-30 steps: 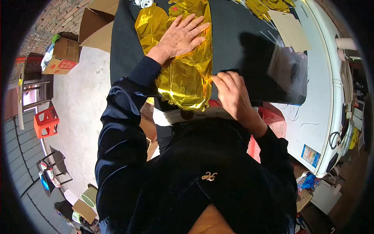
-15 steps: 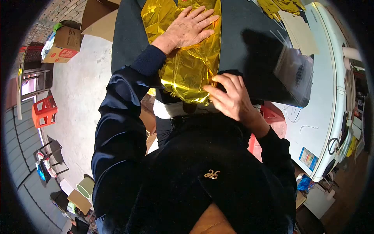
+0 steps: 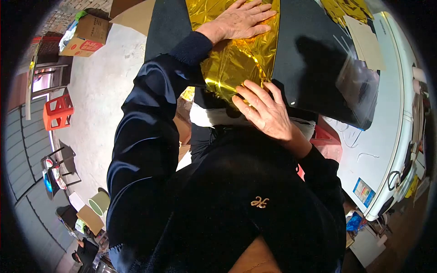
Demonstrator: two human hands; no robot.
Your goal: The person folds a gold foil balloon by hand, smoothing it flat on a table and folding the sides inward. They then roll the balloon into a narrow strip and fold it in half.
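Note:
A shiny gold foil sheet (image 3: 232,68) lies on the black tabletop (image 3: 300,27), crinkled and running toward my body. My left hand (image 3: 241,22) rests flat on its upper part with the fingers spread. Down at the near end, my right hand (image 3: 266,111) has its fingers stretched out over the foil's edge, the fingertips touching it. That near edge is partly hidden by the right fingers, and the foil's far end runs out of view.
To the right lie clear plastic sheets (image 3: 357,86), beige card pieces (image 3: 364,41) and more gold foil (image 3: 348,9). A large white appliance (image 3: 387,136) stands beyond. On the left floor are a red stool (image 3: 59,111), a cardboard box (image 3: 86,38) and a green bin (image 3: 99,202). A person (image 3: 86,250) is at lower left.
The right fingers, bent at the foil's near corner before, now stretch out over its edge. The left hand stays flat on the foil. The whole view has shifted slightly.

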